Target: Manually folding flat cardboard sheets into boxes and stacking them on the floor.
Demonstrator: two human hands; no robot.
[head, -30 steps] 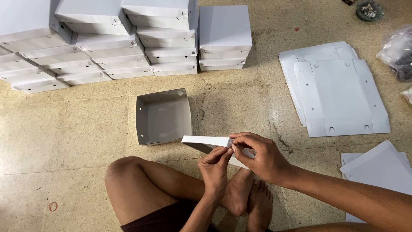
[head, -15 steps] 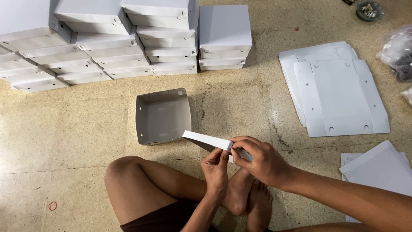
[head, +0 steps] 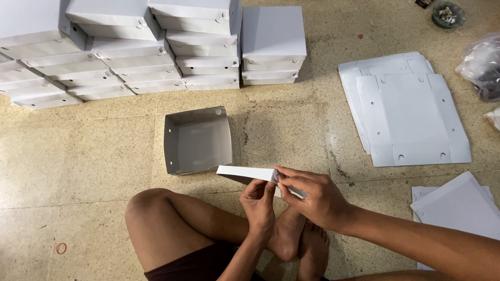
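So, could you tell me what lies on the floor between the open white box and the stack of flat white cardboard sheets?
In the head view, only bare tiled floor lies between the open white box and the flat sheets.

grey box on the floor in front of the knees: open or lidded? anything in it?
Open and empty. The grey box sits upright with no lid; its bare bottom and inner walls show. Both hands work a separate white card piece.

Matt white card sheet (head: 245,171); speckled stone floor (head: 78,156).

Left hand (head: 259,202), right hand (head: 312,195) pinched together
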